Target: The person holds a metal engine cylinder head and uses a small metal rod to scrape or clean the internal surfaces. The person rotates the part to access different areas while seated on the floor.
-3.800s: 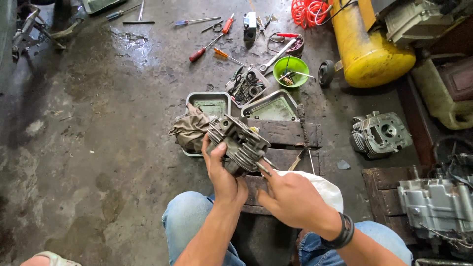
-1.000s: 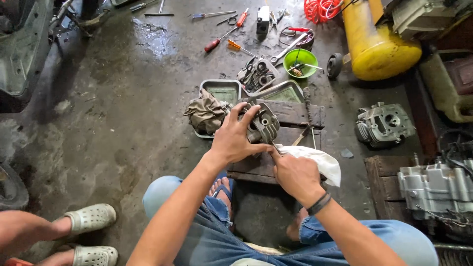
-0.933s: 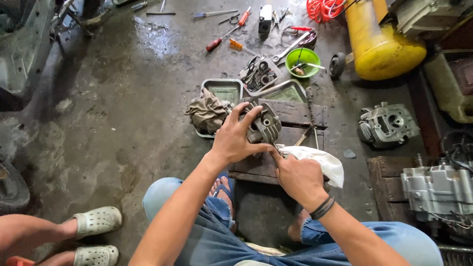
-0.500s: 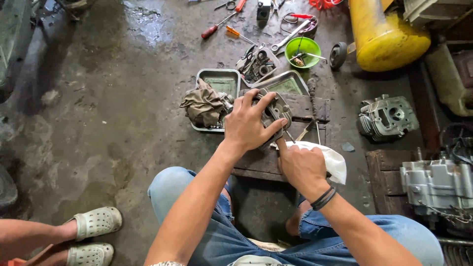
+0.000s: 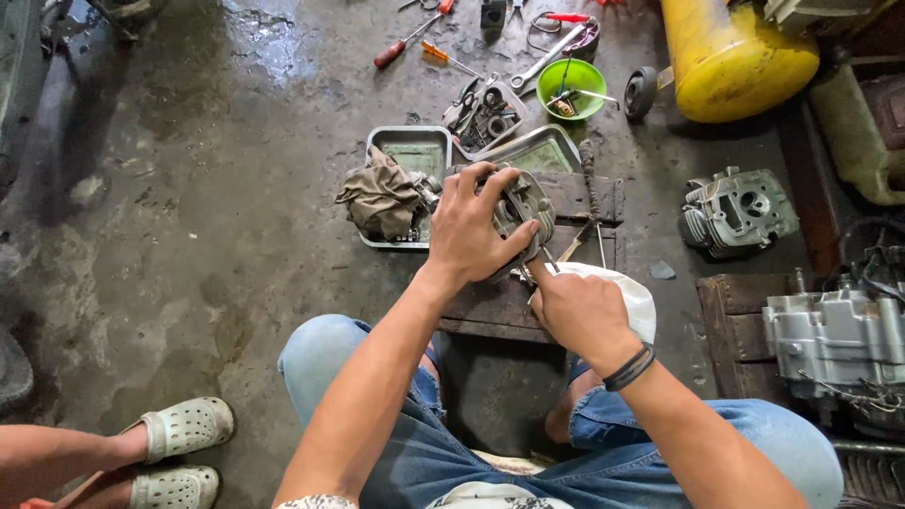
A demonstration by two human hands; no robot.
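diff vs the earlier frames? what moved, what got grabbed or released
The left hand shifted from gripping the finned engine cylinder at its side to lying over its top, fingers spread. The right hand stayed at the cylinder's lower edge with a thin tool, over the white cloth. Nothing was let go. Another person's sandalled feet came into view at lower left. The trays, rag, green bowl and yellow tank are unmoved.

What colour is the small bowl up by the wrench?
Bright green; the bowl shows clearly in the head view, holding a few small metal parts.
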